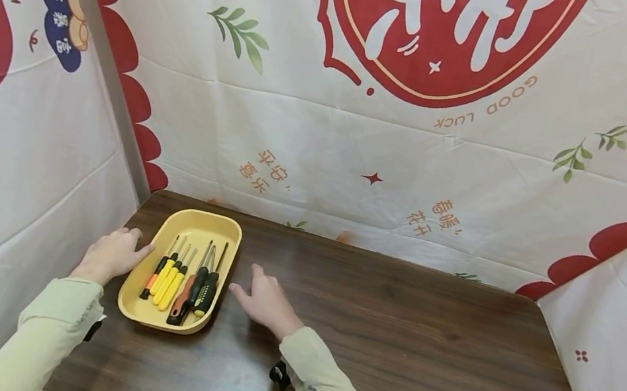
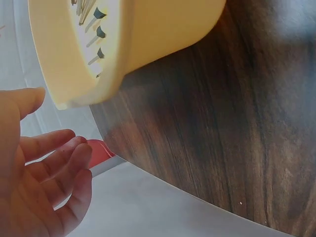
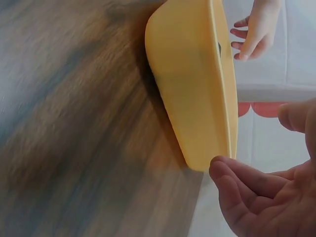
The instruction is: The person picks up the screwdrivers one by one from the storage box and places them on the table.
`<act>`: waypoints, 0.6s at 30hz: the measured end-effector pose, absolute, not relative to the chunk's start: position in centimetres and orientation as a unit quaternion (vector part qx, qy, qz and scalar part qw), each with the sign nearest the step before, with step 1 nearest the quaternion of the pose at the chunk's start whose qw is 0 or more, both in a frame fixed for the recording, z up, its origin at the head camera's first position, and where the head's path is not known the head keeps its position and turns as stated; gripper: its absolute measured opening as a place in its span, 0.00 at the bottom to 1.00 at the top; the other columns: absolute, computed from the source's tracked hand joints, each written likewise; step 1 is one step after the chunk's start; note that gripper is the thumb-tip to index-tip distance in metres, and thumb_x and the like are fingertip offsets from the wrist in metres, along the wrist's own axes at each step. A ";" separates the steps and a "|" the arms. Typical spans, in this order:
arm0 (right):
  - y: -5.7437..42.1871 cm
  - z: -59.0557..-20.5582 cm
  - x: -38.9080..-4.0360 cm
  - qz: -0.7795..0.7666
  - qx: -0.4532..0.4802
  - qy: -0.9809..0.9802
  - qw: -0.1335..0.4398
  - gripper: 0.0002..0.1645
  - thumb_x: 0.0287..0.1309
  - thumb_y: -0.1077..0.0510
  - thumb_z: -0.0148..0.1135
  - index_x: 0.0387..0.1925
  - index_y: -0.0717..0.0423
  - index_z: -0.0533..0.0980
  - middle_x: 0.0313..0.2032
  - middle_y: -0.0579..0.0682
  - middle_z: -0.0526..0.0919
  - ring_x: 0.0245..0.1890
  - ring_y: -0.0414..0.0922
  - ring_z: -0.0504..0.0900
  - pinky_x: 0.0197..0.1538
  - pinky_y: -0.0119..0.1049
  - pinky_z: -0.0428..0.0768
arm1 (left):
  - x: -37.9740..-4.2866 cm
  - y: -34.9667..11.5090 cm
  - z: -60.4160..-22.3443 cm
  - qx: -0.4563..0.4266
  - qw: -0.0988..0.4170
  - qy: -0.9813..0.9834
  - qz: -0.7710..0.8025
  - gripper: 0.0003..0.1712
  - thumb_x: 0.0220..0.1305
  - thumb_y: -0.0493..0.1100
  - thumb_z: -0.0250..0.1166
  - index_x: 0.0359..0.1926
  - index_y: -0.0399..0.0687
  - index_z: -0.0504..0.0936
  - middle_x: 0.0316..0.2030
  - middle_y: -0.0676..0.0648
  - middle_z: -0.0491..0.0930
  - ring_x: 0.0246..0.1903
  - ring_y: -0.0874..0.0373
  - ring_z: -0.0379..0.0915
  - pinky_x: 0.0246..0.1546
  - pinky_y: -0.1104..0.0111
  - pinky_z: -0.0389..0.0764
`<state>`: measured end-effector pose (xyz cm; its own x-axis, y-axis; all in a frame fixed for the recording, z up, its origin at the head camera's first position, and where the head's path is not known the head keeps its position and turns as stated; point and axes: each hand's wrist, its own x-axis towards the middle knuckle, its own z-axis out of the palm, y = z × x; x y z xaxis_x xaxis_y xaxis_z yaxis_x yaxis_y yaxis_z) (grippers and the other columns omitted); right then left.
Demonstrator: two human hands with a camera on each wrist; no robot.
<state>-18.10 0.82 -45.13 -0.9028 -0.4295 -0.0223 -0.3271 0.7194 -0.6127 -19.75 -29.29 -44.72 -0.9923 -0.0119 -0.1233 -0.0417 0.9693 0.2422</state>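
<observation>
A yellow tray [image 1: 166, 320] holds several screwdrivers lying side by side. Slim ones with yellow or orange-and-black handles [image 1: 169, 287] lie on the left; thicker ones with red-brown and black handles [image 1: 206, 294] lie on the right. At the tray's left side is my left hand [image 1: 110, 256], its thumb near the rim and fingers loosely bent with nothing in them. My right hand [image 1: 267, 300] hovers just off the tray's right side, thumb and fingers apart and holding nothing. In the left wrist view the left hand [image 2: 47, 173] appears apart from the tray wall [image 2: 163, 34].
The tray stands on a dark wood-grain table [image 1: 401, 341], near its far left corner. White printed cloth [image 1: 357, 141] hangs behind the table and along both sides. A grey pole [image 1: 117, 94] rises at the back left corner.
</observation>
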 end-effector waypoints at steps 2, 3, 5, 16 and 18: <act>0.3 -45.4 -18.1 -0.323 -0.198 0.921 0.093 0.37 0.59 0.45 0.54 0.57 0.72 0.61 0.18 0.47 0.74 0.20 0.38 0.75 0.34 0.36 0.78 | -19.9 -29.2 -44.7 -0.011 0.062 0.990 0.124 0.31 0.63 0.53 0.52 0.49 0.26 0.69 0.44 0.26 0.72 0.44 0.32 0.69 0.38 0.44 0.70; 0.0 -45.6 -18.1 -0.322 -0.198 0.921 0.094 0.37 0.59 0.46 0.54 0.56 0.72 0.62 0.17 0.47 0.74 0.19 0.38 0.75 0.33 0.36 0.78 | -19.9 -29.1 -44.7 -0.010 0.063 0.990 0.124 0.30 0.63 0.53 0.52 0.49 0.26 0.70 0.43 0.27 0.73 0.44 0.32 0.69 0.38 0.44 0.70; -0.7 -46.0 -17.9 -0.320 -0.200 0.921 0.097 0.34 0.59 0.47 0.54 0.54 0.73 0.63 0.16 0.48 0.74 0.18 0.39 0.76 0.30 0.34 0.77 | -20.0 -29.0 -44.6 -0.008 0.063 0.990 0.125 0.27 0.63 0.51 0.52 0.47 0.28 0.71 0.41 0.29 0.75 0.42 0.34 0.71 0.37 0.45 0.71; -3.2 -46.8 -17.8 -0.361 -0.187 0.908 0.099 0.23 0.60 0.52 0.52 0.44 0.71 0.70 0.12 0.46 0.68 0.12 0.38 0.68 0.19 0.30 0.69 | -20.4 -28.5 -44.9 0.008 0.064 0.991 0.113 0.22 0.65 0.49 0.51 0.42 0.30 0.73 0.37 0.32 0.77 0.38 0.36 0.73 0.34 0.47 0.72; -3.6 -46.9 -17.8 -0.365 -0.179 0.908 0.097 0.20 0.60 0.53 0.52 0.41 0.70 0.70 0.13 0.45 0.67 0.11 0.38 0.68 0.18 0.30 0.68 | -20.5 -28.4 -45.0 0.010 0.067 0.992 0.110 0.20 0.65 0.48 0.52 0.40 0.31 0.74 0.35 0.33 0.77 0.35 0.38 0.74 0.32 0.48 0.72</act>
